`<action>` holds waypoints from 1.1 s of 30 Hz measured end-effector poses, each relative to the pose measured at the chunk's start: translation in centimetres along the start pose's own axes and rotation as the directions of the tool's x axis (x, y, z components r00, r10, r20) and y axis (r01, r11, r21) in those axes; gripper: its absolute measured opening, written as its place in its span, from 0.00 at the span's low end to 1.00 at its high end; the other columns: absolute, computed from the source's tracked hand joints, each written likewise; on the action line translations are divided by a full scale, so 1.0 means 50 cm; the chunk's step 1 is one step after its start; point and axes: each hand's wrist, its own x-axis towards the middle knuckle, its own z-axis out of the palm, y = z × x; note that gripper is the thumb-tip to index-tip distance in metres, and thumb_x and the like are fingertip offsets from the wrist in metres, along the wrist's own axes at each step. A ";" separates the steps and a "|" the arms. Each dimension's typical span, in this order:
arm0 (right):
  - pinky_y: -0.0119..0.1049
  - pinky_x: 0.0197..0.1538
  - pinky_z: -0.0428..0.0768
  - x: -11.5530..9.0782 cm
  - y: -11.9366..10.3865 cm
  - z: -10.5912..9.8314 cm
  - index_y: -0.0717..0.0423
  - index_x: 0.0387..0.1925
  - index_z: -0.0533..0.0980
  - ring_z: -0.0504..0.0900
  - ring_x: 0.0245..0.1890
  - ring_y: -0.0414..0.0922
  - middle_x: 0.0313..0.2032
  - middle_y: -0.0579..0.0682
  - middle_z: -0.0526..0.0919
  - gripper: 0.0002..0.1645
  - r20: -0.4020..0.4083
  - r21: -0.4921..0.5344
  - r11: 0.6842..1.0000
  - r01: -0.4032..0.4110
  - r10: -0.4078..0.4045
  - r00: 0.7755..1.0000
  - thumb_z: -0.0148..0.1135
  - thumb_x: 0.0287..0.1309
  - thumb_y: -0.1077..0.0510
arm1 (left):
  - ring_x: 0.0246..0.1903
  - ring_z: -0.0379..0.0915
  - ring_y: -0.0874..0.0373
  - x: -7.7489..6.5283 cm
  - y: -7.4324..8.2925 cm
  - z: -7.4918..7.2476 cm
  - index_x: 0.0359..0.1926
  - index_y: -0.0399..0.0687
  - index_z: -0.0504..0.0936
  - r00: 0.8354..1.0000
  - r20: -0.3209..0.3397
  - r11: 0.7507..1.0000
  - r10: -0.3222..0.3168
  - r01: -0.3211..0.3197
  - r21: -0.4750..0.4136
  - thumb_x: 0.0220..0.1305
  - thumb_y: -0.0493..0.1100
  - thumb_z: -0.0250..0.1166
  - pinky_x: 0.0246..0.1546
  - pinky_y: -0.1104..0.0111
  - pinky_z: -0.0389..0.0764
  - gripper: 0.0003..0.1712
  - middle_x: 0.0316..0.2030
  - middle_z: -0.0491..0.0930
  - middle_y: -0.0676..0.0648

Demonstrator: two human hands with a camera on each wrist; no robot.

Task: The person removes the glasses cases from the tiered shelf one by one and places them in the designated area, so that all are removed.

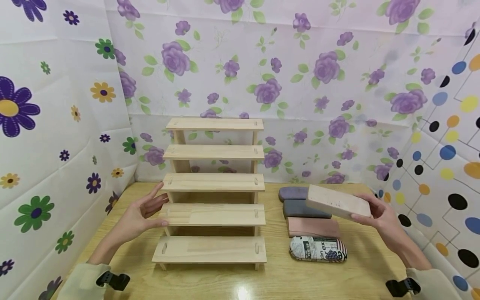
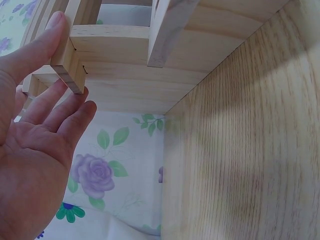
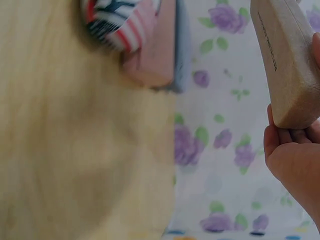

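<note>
A stepped wooden display rack (image 1: pixel 214 213) with several tiers stands left of centre on the table. My left hand (image 1: pixel 140 214) is at its left side, and the thumb and fingers hold the end of a lower tier board (image 2: pixel 70 45) between them. My right hand (image 1: pixel 382 216) grips one end of a beige glasses case (image 1: pixel 337 201), raised and tilted above the table's right side. Dark lettering shows on that case in the right wrist view. Below and left of it lie a purple glasses case (image 1: pixel 292 193), a dark blue one (image 1: pixel 305 209), a pink one (image 1: pixel 313 227) and a newsprint-patterned one (image 1: pixel 318 249).
The light wood table (image 1: pixel 277 279) carries the rack and the row of cases. A floral cloth (image 1: pixel 285 83) hangs behind, a daisy-patterned one (image 1: pixel 71 154) at the left and a dotted one (image 1: pixel 442 166) at the right. Both wrists wear black straps.
</note>
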 end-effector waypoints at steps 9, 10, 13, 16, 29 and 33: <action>0.26 0.44 0.84 -0.050 0.056 -0.050 0.61 0.73 0.71 0.81 0.49 0.35 0.57 0.37 0.81 0.35 -0.075 0.040 0.997 -0.064 0.067 0.995 0.68 0.67 0.70 | 0.67 0.69 0.67 0.002 0.003 -0.001 0.86 0.53 0.49 1.000 0.001 1.000 -0.002 0.002 0.009 0.58 0.30 0.79 0.65 0.71 0.74 0.64 0.72 0.65 0.26; 0.26 0.44 0.84 -0.055 0.062 -0.056 0.60 0.73 0.71 0.81 0.49 0.34 0.56 0.37 0.82 0.35 -0.082 0.049 0.996 -0.074 0.078 0.994 0.68 0.67 0.70 | 0.67 0.69 0.67 0.003 0.003 -0.001 0.86 0.53 0.49 1.000 0.001 1.000 -0.001 0.001 0.008 0.58 0.30 0.79 0.65 0.71 0.74 0.64 0.72 0.65 0.26; 0.25 0.44 0.84 -0.071 0.079 -0.073 0.60 0.73 0.71 0.81 0.48 0.33 0.56 0.35 0.82 0.35 -0.100 0.054 0.993 -0.106 0.111 0.989 0.68 0.67 0.70 | 0.68 0.69 0.65 0.004 0.005 -0.001 0.86 0.54 0.49 1.000 0.000 1.000 -0.007 0.007 0.014 0.58 0.31 0.79 0.65 0.71 0.74 0.64 0.72 0.65 0.27; 0.24 0.43 0.83 -0.089 0.093 -0.090 0.56 0.74 0.72 0.80 0.48 0.32 0.56 0.32 0.80 0.35 -0.117 0.032 0.988 -0.152 0.155 0.981 0.69 0.68 0.68 | 0.69 0.69 0.60 0.002 0.008 0.000 0.86 0.53 0.49 1.000 0.002 1.000 -0.012 0.012 0.018 0.58 0.31 0.79 0.65 0.72 0.74 0.64 0.72 0.65 0.27; 0.21 0.42 0.79 -0.144 0.133 -0.145 0.45 0.76 0.71 0.74 0.47 0.24 0.50 0.17 0.72 0.38 -0.189 -0.182 0.911 -0.370 0.337 0.923 0.74 0.68 0.51 | 0.68 0.69 0.63 -0.001 0.001 0.000 0.86 0.55 0.49 1.000 0.002 1.000 -0.012 0.012 0.011 0.58 0.32 0.79 0.65 0.73 0.74 0.64 0.72 0.65 0.28; 0.21 0.43 0.79 -0.150 0.146 -0.161 0.42 0.76 0.71 0.73 0.47 0.22 0.50 0.17 0.70 0.38 -0.182 -0.170 0.901 -0.398 0.368 0.912 0.73 0.69 0.50 | 0.69 0.69 0.62 -0.001 0.003 0.000 0.86 0.55 0.49 1.000 0.004 1.000 -0.007 0.007 0.016 0.58 0.32 0.79 0.64 0.73 0.74 0.64 0.72 0.65 0.28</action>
